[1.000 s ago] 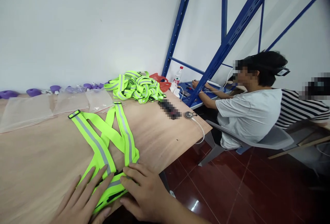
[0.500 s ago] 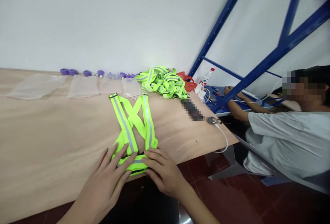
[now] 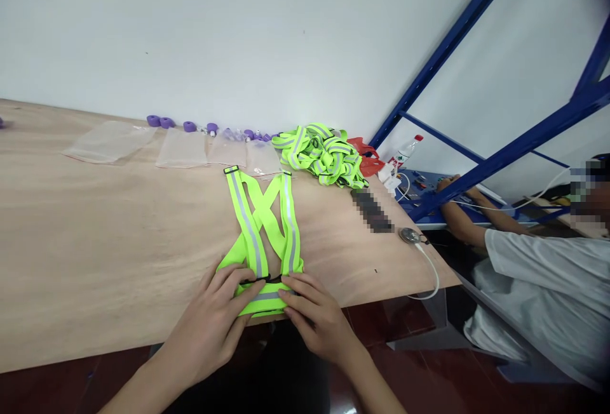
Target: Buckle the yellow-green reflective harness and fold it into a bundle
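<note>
A neon-yellow reflective vest (image 3: 250, 230) made of elastic straps lies at the table's near edge. Its grey-striped shoulder straps point away from me, with crossed straps between them and black buckles at the far ends. My left hand (image 3: 214, 315) is closed on the left part of the waist band, fingers on top and thumb along the lower edge. On the band's right part, my right hand (image 3: 320, 320) grips in the same way. The fingers cover both ends of the band.
A heap of similar vests (image 3: 324, 157) lies by the wall, near a red bag (image 3: 366, 155). Clear plastic bags (image 3: 181, 149) and purple pieces (image 3: 189, 126) line the back. A blurred dark object (image 3: 372, 211) and a corded round device (image 3: 410, 235) lie right; beyond sits a co-worker (image 3: 538, 274).
The view has swung slightly left, so everything appears further right. My left fingers, more spread before, are now drawn in closer around the waist band. The vest stays laid out.
</note>
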Demonstrator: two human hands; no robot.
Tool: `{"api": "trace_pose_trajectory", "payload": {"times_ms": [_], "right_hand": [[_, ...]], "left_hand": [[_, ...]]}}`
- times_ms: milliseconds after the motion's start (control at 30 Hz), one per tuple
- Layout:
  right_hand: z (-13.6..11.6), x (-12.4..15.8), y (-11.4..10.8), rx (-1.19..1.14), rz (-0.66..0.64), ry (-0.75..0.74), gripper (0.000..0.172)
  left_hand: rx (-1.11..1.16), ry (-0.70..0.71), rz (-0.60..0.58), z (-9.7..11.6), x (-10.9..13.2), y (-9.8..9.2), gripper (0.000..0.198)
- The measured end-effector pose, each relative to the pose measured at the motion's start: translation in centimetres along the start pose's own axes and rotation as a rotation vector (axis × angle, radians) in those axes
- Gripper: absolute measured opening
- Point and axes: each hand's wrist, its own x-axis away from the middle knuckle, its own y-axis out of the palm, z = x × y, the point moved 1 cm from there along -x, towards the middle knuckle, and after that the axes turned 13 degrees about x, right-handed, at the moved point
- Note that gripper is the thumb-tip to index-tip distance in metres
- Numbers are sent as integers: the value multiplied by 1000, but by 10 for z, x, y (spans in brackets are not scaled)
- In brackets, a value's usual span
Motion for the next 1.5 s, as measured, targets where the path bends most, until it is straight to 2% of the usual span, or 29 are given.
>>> {"api": "trace_pose_trajectory", "payload": {"times_ms": [200,300,433,567,733,900,1133,1267,1367,1500], "right_hand": [[-2,1,0,49,12,27,32],[0,4,-1,78,-54,17,32],[3,8,1,129,-116,-38,41],[4,11,5,170,-64,-83,33],[1,14,6,194,-10,-87,28],[-1,15,1,193,-20,-86,32],[0,16,2,216,0,-114,41],[0,18,5,239,-2,-103,47],[2,15,5,255,-8,-100,44],[5,6,-1,229,-14,-80,33]], "left_hand": [[-223,21,10,4,3,10,50],[-319,32,8,6,8,20,50],[-387,-3,29,12,15,26,62],[-414,-58,45,18,18,30,61],[-428,-16,47,18,22,35,58],[-388,17,32,9,25,35,57],[-275,69,-19,5,19,25,58],[-190,61,-37,4,15,21,45],[-124,61,-33,3,11,17,30],[-31,59,-33,2,3,5,28]]}}
